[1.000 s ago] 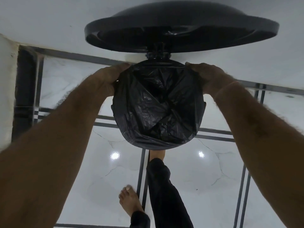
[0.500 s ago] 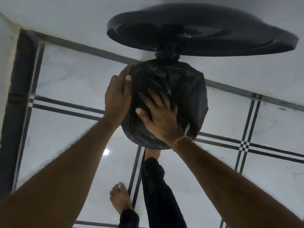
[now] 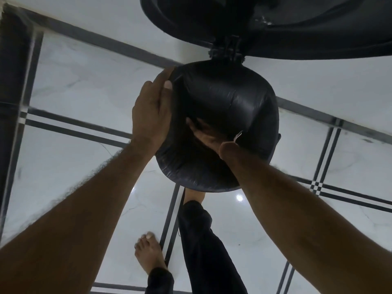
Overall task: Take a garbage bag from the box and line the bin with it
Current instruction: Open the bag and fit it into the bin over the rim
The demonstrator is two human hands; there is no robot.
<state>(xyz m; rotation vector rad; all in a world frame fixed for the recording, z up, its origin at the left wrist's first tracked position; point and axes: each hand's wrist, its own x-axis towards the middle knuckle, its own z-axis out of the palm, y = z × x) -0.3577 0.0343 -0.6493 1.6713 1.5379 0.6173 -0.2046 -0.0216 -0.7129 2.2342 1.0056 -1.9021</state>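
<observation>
A round black bin [image 3: 275, 143] stands on the floor with its hinged lid [image 3: 275, 28] raised behind it. A black garbage bag [image 3: 233, 98] lies over the bin's mouth and is folded over the rim. My left hand [image 3: 150, 111] is at the left rim, with thumb and fingers pinching the bag's edge against it. My right hand [image 3: 207, 134] reaches down into the bag's hollow and presses the plastic inward. Its fingertips are lost in the dark folds. No box of bags is in view.
A white marble floor [image 3: 74, 85] with dark inlaid strips surrounds the bin. A white wall runs behind the lid, and a dark upright [image 3: 10, 81] stands at far left. One bare foot [image 3: 194, 196] is at the bin's front base. The other foot [image 3: 148, 253] is nearer me.
My right hand left the right rim, crossed over the bag and sank into it. My left hand stayed at the left rim. The view moved closer.
</observation>
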